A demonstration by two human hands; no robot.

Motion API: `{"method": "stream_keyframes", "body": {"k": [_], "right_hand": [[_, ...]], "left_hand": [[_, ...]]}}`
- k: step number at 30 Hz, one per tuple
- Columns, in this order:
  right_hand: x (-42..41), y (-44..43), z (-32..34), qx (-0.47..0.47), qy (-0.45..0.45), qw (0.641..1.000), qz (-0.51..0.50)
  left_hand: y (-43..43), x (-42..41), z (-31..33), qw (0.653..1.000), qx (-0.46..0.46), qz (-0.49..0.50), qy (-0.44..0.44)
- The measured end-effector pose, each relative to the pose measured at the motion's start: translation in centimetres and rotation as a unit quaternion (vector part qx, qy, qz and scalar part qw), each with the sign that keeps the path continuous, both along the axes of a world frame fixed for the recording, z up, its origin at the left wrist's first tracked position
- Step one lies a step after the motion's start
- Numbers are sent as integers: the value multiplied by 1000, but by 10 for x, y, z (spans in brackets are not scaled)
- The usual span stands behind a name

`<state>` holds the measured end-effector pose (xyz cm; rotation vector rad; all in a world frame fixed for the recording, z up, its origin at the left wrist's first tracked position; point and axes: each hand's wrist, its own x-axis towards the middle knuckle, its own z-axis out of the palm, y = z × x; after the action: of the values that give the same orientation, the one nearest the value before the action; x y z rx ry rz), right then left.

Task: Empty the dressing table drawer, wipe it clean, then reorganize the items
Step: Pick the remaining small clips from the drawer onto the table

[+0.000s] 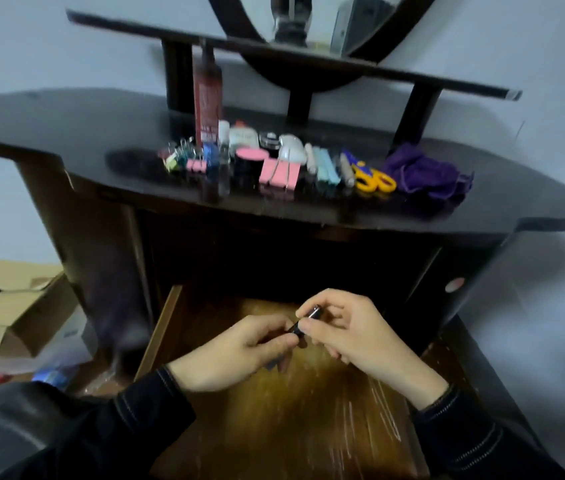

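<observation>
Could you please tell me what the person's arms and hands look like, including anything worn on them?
Both arms wear long, near-black sleeves with pale contrast stitching along the seams and round the cuffs, the left sleeve and the right sleeve alike. The left hand and the right hand are bare, without gloves; I see no rings.

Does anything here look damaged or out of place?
Pale scratches score the drawer floor toward its right side. The purple cloth lies crumpled on the tabletop. The left hand and right hand pinch a small black object.
</observation>
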<state>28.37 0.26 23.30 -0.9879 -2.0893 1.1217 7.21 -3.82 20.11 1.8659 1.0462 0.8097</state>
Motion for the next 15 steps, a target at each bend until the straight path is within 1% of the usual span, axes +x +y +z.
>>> {"method": "stream_keyframes", "body": {"k": [2, 5, 7, 8, 9, 11, 12, 13, 14, 15], "right_hand": [[-3, -2, 28, 18, 31, 999, -4], [-1, 8, 74, 16, 160, 986, -51], [8, 22, 103, 56, 257, 959, -106], [12, 31, 115, 86, 292, 943, -134], [16, 40, 125, 114, 307, 931, -161], [14, 59, 134, 148, 291, 923, -202], [9, 68, 134, 155, 271, 926, -211], [2, 76, 131, 164, 232, 935, -215], [-4, 82, 125, 177, 158, 948, -214], [-9, 88, 117, 199, 49, 954, -217]], "left_hand": [[-3, -1, 26, 999, 46, 19, -4], [-3, -6, 63, 990, 114, 71, -35], [-2, -10, 87, 978, 166, 116, -56], [-1, -12, 99, 969, 198, 137, -59], [1, -13, 110, 960, 230, 153, -56], [9, -14, 129, 944, 271, 182, -50], [15, -14, 135, 938, 283, 197, -45], [22, -15, 141, 932, 292, 212, -35], [28, -15, 144, 927, 299, 226, -17], [35, -17, 146, 922, 305, 237, 10]]}}
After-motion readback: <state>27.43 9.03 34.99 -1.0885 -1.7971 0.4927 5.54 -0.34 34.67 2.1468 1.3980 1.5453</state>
